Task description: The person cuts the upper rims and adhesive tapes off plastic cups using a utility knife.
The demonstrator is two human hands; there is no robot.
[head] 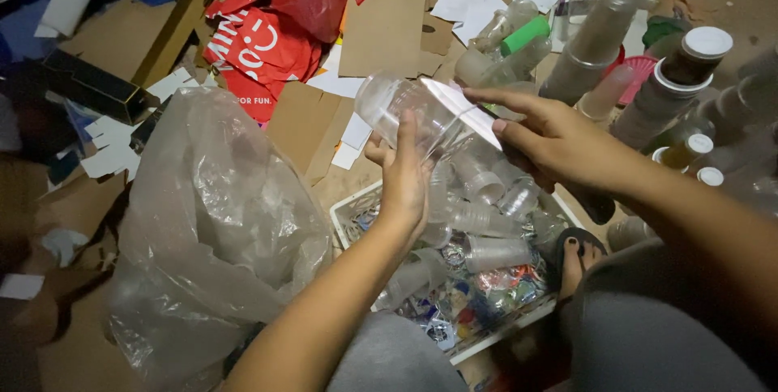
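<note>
Both hands meet at centre frame on a clear plastic cup (413,112) lying on its side. The left hand (403,175) reaches up from six o'clock, fingers grasping it; the right hand (549,139) comes from four o'clock, gripping its end. Below sits a white crate (350,215) of cups; a clear bag (215,222) lies at eight o'clock on the cardboard-littered floor (381,31).

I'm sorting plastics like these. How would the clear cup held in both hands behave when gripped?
The clear plastic cup looks thin-walled and empty, so it is probably very light and would dent under a firm squeeze. The left hand and right hand hold it on its side; its round, glossy wall would likely roll if set down that way, and may feel slippery.
</note>
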